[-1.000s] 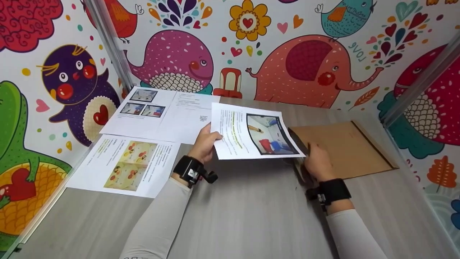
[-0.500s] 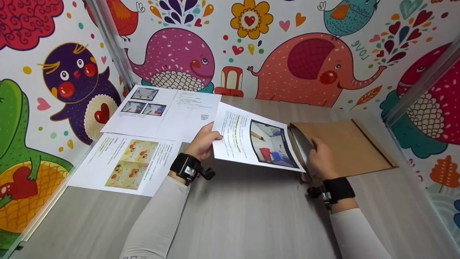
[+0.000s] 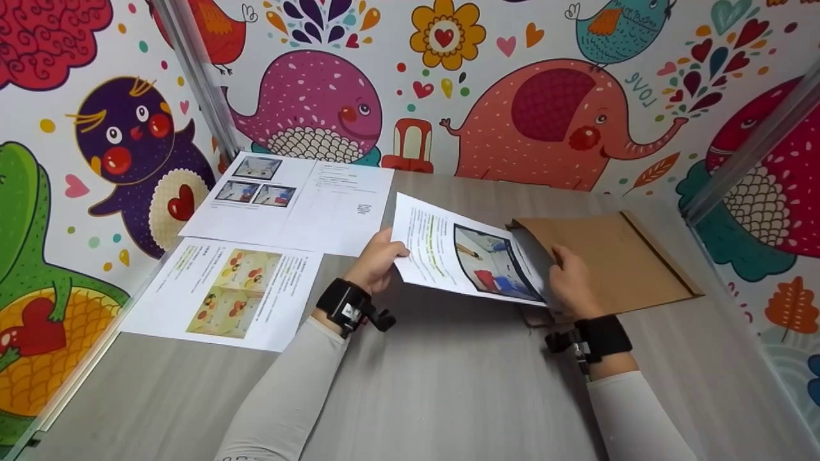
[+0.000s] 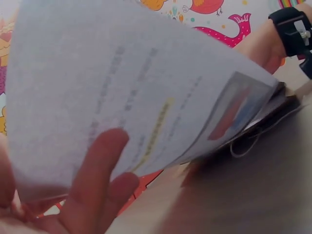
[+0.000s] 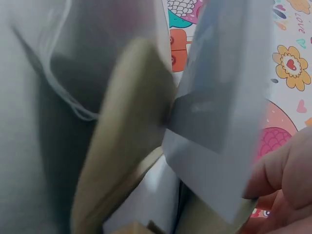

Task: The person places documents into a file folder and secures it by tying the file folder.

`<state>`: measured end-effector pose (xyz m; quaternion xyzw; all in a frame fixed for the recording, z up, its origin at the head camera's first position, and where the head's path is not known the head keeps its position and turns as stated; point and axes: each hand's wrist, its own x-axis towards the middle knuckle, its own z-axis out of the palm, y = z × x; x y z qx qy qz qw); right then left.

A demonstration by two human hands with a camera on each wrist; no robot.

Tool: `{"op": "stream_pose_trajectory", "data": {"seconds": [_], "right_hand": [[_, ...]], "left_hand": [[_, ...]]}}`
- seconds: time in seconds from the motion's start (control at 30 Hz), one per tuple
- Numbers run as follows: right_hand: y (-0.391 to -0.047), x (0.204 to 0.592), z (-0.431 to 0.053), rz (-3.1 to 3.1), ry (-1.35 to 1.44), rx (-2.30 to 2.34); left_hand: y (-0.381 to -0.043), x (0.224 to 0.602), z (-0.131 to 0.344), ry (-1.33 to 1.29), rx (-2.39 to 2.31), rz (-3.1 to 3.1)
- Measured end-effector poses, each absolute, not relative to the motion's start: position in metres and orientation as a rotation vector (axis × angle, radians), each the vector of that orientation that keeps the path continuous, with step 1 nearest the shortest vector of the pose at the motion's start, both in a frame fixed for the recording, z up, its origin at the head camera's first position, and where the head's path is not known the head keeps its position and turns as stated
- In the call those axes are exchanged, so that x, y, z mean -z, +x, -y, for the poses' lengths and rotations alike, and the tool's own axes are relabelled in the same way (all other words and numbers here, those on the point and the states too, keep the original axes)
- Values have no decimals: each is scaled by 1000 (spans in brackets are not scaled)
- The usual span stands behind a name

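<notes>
My left hand (image 3: 373, 262) pinches a printed paper sheet (image 3: 428, 251) by its left edge, thumb on top. The sheet bears yellow-highlighted lines and a photo with red and blue patches. It hangs above the table, its right end sloping down to the mouth of a brown paper envelope (image 3: 631, 259). My right hand (image 3: 573, 287) grips the upper layer of that mouth and lifts it, so the envelope gapes. Up close in the right wrist view, the sheet (image 5: 219, 97) stands at the opening, with white paper showing inside. A thin white string (image 5: 53, 73) hangs there.
On the grey wood-look table (image 3: 435, 390), two sheets lie side by side at the back left, one with small photos (image 3: 256, 169) and one with text (image 3: 346, 211). Another sheet (image 3: 160, 301) with yellow pictures lies nearer. Cartoon-printed walls (image 3: 435, 96) border the table.
My left hand has shifted slightly right with the sheet, whose right end has tipped down to the envelope's mouth. My right hand has lifted the upper layer, widening the gap.
</notes>
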<state>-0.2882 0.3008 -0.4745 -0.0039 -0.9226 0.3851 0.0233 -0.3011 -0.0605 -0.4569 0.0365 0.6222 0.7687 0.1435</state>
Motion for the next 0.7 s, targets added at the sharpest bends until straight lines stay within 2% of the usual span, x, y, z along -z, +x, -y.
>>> {"op": "stream_pose_trajectory", "data": {"seconds": [0.33,0.7], "right_hand": [[-288,473,-299,2817,-9,-1279],[-286,469,-300,2833,-17,-1287]], "left_hand": [[-300,456,63,93,-2267,-1765],[-296,463,42,147,-2317,-1774]]}}
